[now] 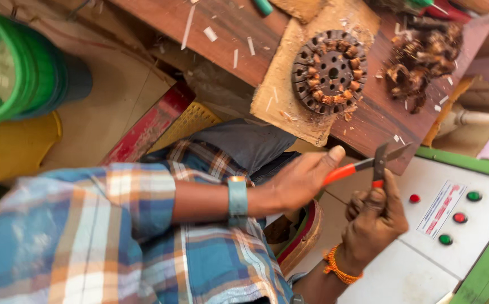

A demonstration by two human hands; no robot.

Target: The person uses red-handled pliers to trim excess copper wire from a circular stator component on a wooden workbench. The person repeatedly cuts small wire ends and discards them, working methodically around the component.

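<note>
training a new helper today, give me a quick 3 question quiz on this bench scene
1. True or false: both hands are on the red-handled cutters.
2. What does the round metal core with copper windings rest on? A) a cardboard sheet B) a green bucket C) the white panel
3. What lies on the wooden bench to the right of the core?

Key
1. True: the left hand grips one handle, the right hand the other.
2. A, the cardboard sheet.
3. A heap of pulled copper wire.
</note>
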